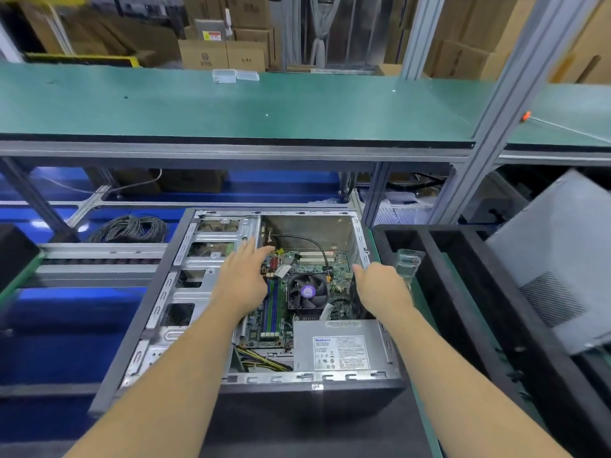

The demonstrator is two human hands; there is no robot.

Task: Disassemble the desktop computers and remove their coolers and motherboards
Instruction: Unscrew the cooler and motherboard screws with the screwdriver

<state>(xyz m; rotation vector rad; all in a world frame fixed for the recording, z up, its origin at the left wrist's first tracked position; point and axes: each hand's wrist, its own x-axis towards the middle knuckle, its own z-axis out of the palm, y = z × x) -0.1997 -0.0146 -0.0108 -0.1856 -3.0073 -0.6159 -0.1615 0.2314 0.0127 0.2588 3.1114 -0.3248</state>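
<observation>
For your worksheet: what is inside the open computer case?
Visible in the computer case: motherboard, cooler fan, power supply, yellow cables. The left hand covers part of the board.

Low in the frame, right of centre, the white label [340,352] on the grey power supply [340,345] carries a blue brand word, seemingly "Huntkey"; its fine print, the barcode sticker above and the upper-centre carton markings are too small to read.

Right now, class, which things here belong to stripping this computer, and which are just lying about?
Job in hand:
- case, lying open
- cooler
- motherboard
- power supply
- left hand, over the board
- right hand, at the case's edge

Lying about:
- cable coil
- clear boxes on the shelf
- grey panel
- cartons
</observation>
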